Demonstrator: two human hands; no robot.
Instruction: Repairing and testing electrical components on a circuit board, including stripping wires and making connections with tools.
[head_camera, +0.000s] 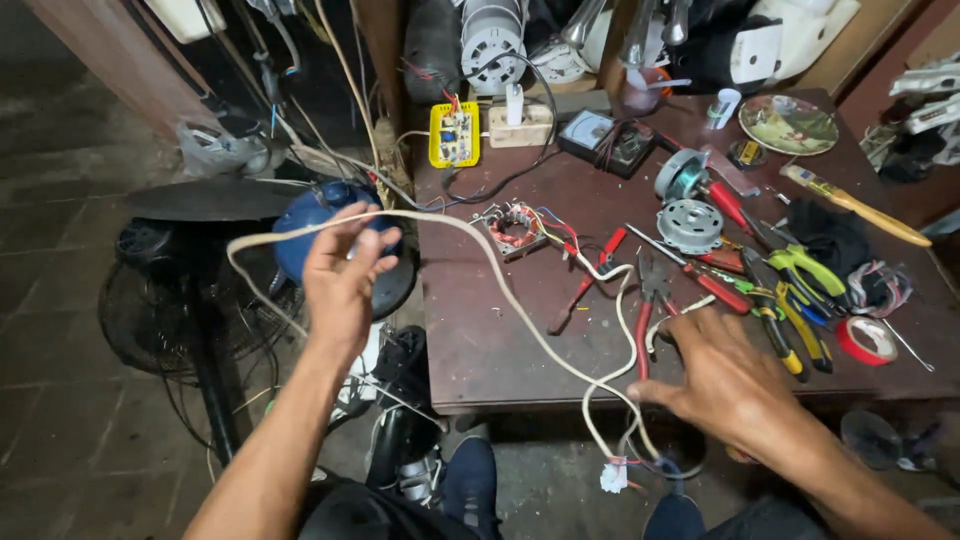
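Left hand (340, 280) raised beside the table (480, 340), grip closed around a cream cable (500, 285) that runs across the table edge. Right hand (730, 385) over the near edge, fingers spread, cable looping under it; pliers (648, 300) just beyond.

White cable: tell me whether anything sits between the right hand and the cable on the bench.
Nothing visible does. The right hand rests at the front edge of the brown workbench, its fingers already at the white cable. The red-handled pliers lie just beyond, alongside the cable.
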